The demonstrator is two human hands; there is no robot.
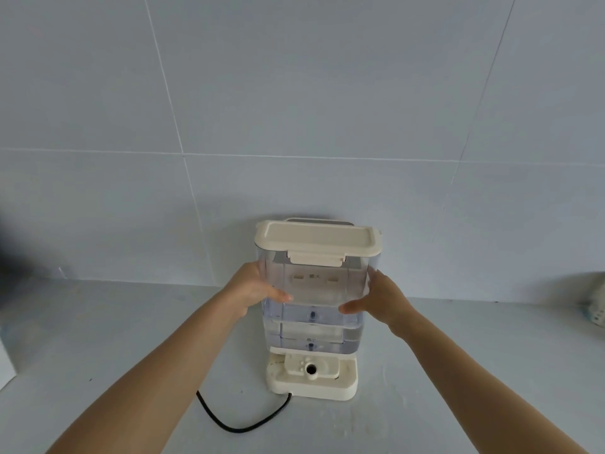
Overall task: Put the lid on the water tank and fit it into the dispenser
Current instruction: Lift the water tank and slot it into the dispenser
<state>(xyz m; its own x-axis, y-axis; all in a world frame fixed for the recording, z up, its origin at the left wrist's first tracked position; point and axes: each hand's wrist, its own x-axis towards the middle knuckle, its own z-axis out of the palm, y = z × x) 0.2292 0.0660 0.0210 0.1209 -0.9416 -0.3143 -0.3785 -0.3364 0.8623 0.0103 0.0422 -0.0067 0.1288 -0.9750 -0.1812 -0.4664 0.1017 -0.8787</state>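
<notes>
A clear plastic water tank (pixel 314 309) with a cream lid (pixel 317 239) on top is held upright between both hands, just above the cream dispenser base (pixel 311 385). My left hand (pixel 253 291) grips the tank's left side, thumb across its front. On the tank's right side, my right hand (pixel 376 301) grips with the thumb in front too. The lid's front latch (pixel 316 258) hangs down over the rim. The base's round inlet port (pixel 311 368) shows below the tank's bottom edge. The dispenser's upright body is mostly hidden behind the tank.
The dispenser stands on a grey counter (pixel 131 339) against a grey tiled wall (pixel 294 109). A black power cord (pixel 242 421) loops from the base toward the front left. A pale patterned object (pixel 594 306) sits at the right edge.
</notes>
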